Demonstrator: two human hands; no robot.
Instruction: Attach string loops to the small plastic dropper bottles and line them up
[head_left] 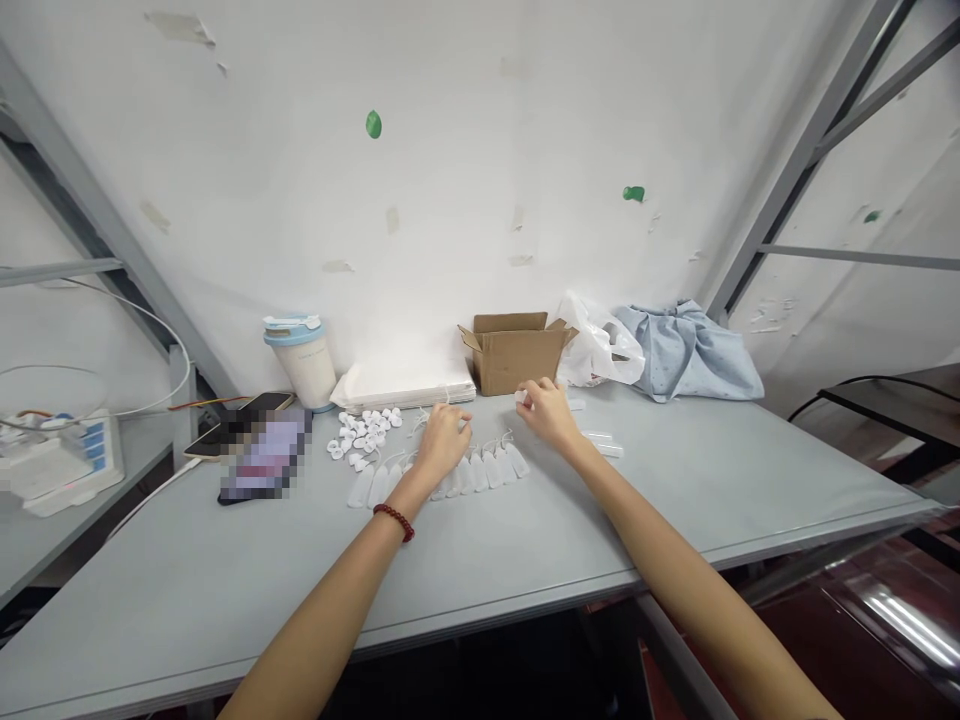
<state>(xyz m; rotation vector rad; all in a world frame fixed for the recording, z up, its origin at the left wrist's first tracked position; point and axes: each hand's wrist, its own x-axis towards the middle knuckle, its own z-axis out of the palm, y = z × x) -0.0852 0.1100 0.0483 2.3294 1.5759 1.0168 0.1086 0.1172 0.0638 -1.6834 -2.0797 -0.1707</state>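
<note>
My left hand (442, 440), with a red bead bracelet on the wrist, rests curled over a row of small translucent plastic pieces (487, 467) laid side by side on the grey table (525, 540); its fingers pinch a thin white string. My right hand (547, 410) hovers just behind that row, close to the open cardboard box (514, 352), its fingers closed around a small white piece. A cluster of small white caps (364, 432) lies to the left of my left hand.
A lidded white and blue cup (301, 358), two phones (259, 445) and a flat white stack (405, 385) sit at the left back. A white plastic bag (600, 345) and blue cloth (686, 350) lie at the right back. A power strip (56, 462) sits far left.
</note>
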